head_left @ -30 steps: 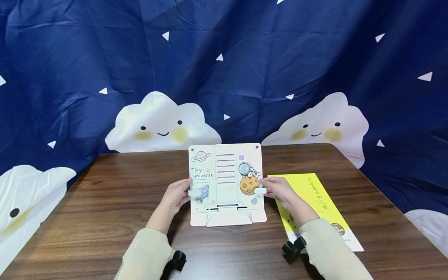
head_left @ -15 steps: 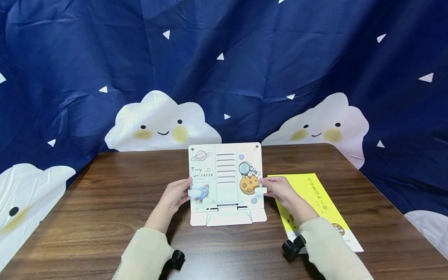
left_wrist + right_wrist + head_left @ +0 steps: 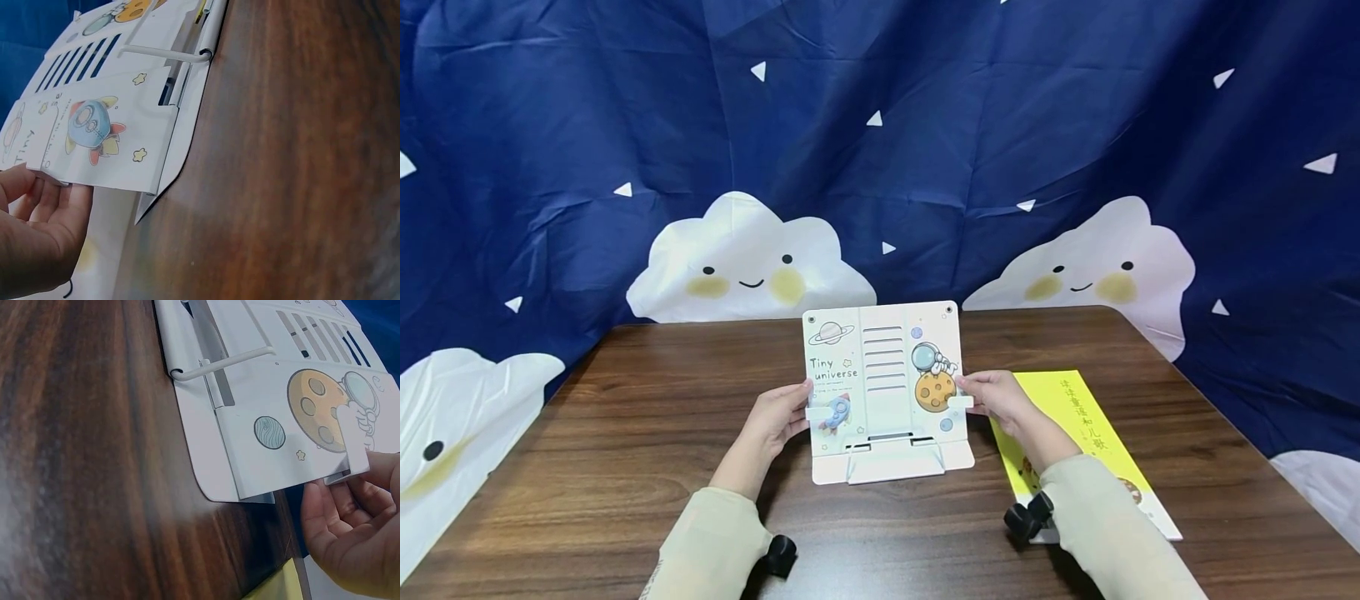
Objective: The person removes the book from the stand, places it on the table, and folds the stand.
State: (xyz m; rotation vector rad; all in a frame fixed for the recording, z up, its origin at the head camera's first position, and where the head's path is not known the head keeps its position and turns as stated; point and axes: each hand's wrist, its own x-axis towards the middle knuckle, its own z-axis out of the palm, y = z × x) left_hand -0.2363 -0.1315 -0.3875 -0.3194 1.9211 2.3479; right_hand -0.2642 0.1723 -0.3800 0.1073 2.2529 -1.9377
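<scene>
A white book stand (image 3: 885, 417), printed with a rocket, planets and an astronaut, stands upright and leaning back on the table. My left hand (image 3: 778, 417) grips its left edge beside the small white side clip, fingers behind the panel and thumb at the front edge. On the opposite edge my right hand (image 3: 996, 400) pinches the panel by the other clip (image 3: 355, 440). A wire page holder (image 3: 165, 53) folds out at the stand's foot. The yellow book (image 3: 1075, 417) lies flat at the right, partly covered by my right hand and sleeve.
The brown wooden table (image 3: 625, 433) runs back to a dark blue curtain (image 3: 925, 150) with smiling white clouds and small white triangles. Each sleeve carries a black wrist strap mount (image 3: 780, 556) near the cuff.
The book stand has turned slightly, its right side shifting a little up and to the right. Both hands keep their hold, and the right hand moves slightly with it.
</scene>
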